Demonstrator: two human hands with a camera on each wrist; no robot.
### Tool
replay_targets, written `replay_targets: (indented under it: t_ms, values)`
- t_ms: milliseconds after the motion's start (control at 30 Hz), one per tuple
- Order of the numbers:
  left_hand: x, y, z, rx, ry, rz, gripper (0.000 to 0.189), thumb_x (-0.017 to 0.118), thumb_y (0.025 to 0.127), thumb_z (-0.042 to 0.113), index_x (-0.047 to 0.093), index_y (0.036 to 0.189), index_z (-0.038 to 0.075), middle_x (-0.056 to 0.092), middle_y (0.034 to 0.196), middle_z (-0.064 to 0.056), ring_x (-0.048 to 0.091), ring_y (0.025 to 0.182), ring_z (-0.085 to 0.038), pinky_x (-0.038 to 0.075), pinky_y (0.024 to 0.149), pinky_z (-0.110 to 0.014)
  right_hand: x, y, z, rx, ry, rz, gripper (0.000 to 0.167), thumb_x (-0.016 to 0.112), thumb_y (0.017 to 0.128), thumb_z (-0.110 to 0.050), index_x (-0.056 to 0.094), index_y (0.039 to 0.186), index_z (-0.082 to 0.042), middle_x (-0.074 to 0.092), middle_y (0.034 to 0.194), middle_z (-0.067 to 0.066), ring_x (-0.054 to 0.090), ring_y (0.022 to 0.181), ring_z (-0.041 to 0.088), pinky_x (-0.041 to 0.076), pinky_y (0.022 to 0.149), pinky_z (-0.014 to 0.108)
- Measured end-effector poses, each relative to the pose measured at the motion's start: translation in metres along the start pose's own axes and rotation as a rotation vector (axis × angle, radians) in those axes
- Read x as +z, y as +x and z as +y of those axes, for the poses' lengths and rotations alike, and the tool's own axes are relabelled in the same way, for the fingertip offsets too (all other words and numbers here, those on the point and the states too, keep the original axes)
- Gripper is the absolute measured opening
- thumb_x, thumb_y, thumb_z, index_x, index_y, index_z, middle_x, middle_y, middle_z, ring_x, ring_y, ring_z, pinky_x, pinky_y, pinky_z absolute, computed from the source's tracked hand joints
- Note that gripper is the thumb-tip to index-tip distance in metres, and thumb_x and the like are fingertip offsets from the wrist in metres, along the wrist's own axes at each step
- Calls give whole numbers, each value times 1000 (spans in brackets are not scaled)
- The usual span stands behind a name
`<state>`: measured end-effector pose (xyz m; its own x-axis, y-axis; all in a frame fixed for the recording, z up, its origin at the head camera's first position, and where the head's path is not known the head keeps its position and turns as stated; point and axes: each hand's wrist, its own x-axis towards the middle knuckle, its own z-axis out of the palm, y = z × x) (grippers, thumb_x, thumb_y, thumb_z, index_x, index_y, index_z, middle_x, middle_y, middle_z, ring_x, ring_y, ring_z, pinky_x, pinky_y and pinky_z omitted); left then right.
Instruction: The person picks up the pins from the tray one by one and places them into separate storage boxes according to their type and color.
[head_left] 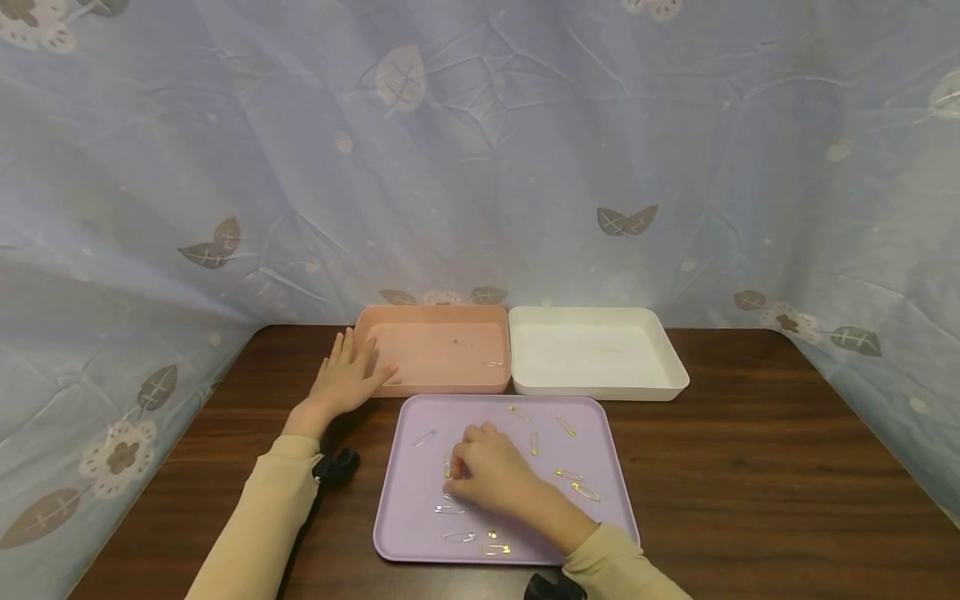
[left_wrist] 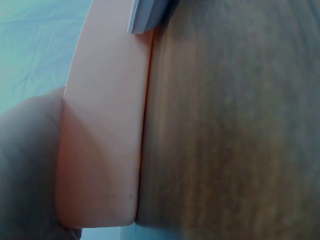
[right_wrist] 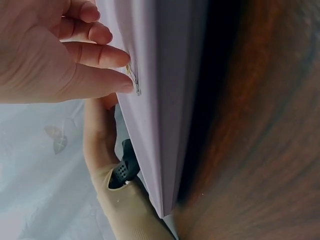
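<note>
My left hand (head_left: pixel 343 383) lies with spread fingers over the left edge of the pink tray (head_left: pixel 431 389); in the left wrist view part of that hand (left_wrist: pixel 25 160) shows beside the tray's wall (left_wrist: pixel 102 150). Over the lilac tray (head_left: pixel 397 533) is my right hand (head_left: pixel 498 472), thumb and index finger lowered and slightly apart. In the right wrist view, these fingertips (right_wrist: pixel 120 56) are close to a safety pin (right_wrist: pixel 138 91) at the tray's surface; whether they touch it is unclear. Several gold safety pins (head_left: pixel 585 492) and silver ones (head_left: pixel 459 537) are scattered on the lilac tray.
Two silver safety pins (head_left: pixel 494 364) lie in the pink tray. A white tray (head_left: pixel 600 392) stands at its right side, behind the lilac one. All three are on a dark wooden table (head_left: pixel 750 483), with a patterned curtain (head_left: pixel 525 167) hanging behind.
</note>
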<state>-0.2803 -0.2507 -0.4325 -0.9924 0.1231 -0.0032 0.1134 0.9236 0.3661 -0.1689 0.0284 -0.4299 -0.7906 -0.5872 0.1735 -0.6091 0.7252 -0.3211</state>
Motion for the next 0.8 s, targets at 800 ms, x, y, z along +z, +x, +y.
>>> replay_targets:
  t_ms: [800]
  values:
    - [-3, -2, 3, 10, -6, -7, 86, 37, 95, 65, 15, 156, 9, -9, 160, -29, -10, 148, -47, 8, 112, -72, -10, 3, 14, 36, -20, -33, 14, 76, 76, -16, 65, 67, -18, 46, 71, -8, 39, 72, 10, 32, 67, 23]
